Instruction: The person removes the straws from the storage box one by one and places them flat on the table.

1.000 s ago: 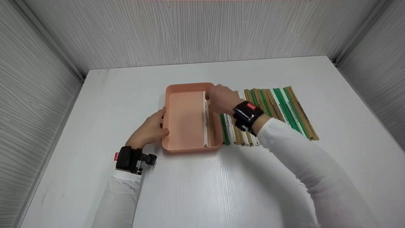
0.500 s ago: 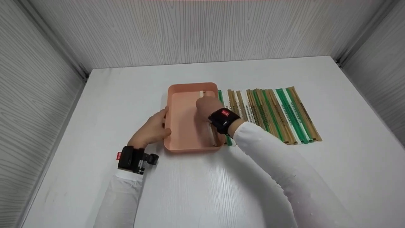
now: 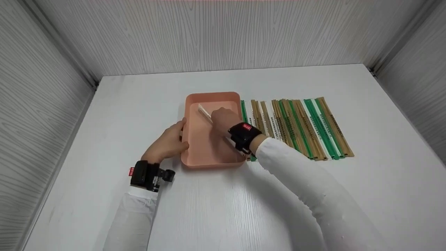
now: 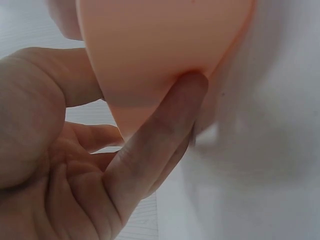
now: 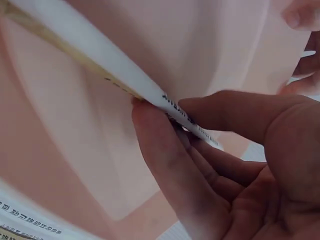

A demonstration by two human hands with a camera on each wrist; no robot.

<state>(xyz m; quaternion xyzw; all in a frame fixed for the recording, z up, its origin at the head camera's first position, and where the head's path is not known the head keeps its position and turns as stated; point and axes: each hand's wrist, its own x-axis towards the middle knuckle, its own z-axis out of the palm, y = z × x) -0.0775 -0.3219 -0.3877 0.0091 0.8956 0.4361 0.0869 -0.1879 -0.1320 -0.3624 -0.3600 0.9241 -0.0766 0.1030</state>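
In the head view my left hand grips the left side of a shallow pink tray, its thumb over the rim. The left wrist view shows my fingers bent against the tray's outer wall. Over the tray's right half, my right hand pinches a white wrapped straw together with a brown wrapped straw. Both lie slantwise between thumb and fingertips, printed lettering showing on the white wrapper. Part of their length is hidden by the hand in the head view.
Right of the tray, several wrapped straws in green, white and brown lie side by side in a row on the white table. Wood-grained panels enclose the back and both sides.
My right hand first reaches the straws along the tray's right wall, then moves left with the white and brown pair, turning them from upright to slanted. My left hand stays at the tray.
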